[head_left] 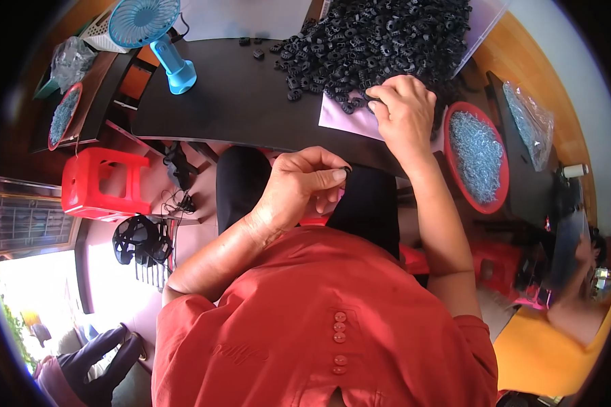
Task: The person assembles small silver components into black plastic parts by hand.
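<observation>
My left hand is held over my lap, thumb and forefinger pinched on a small black plastic piece. Something small and pink shows by its lower fingers; its kind I cannot make out. On the dark table, a large heap of small black plastic pieces spreads at the back right. At the near edge of that heap is my right hand, its fingers curled and its thumb and forefinger closing on one black piece. A pale pink sheet lies partly beneath the pieces and that hand.
Right of my right forearm stands a red basin of small pale-blue bits. Beyond it lies a clear bag of similar bits. A blue fan stands on the table. At left is a red stool. Another person's arm shows at right.
</observation>
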The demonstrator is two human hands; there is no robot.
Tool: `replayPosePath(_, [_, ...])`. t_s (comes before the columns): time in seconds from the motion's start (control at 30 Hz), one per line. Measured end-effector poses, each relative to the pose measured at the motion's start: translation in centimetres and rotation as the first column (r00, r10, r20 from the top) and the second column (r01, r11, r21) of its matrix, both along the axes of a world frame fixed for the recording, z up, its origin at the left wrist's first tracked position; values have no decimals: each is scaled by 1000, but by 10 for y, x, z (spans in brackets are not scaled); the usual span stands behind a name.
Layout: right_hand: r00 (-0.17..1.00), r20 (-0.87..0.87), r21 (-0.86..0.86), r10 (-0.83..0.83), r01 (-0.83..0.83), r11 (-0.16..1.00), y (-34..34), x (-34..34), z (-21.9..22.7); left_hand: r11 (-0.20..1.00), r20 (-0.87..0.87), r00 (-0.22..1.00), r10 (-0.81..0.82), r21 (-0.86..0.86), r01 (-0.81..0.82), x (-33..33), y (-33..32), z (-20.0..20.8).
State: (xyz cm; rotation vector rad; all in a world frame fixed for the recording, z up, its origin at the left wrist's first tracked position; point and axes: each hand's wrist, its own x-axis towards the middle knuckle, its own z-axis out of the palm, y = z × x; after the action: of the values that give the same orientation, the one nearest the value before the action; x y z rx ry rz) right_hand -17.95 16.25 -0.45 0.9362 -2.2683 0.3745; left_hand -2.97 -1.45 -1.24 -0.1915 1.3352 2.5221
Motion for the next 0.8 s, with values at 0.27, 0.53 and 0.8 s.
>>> replayPosePath(0.27, [994, -80, -76, -76, 70, 995, 8, -10, 10, 1000, -6, 1000, 19, -1, -19, -1, 1, 3])
replayPosePath(0.53, [997, -31, 109, -65, 68, 992, 1, -22, 13, 1000, -13, 1000, -14, -5, 14, -2, 4, -3])
replayPosePath(0.8, [996, -72, 38, -46, 49, 998, -4, -26, 12, 1000, -6, 1000, 4, 19, -3, -1, 2, -3])
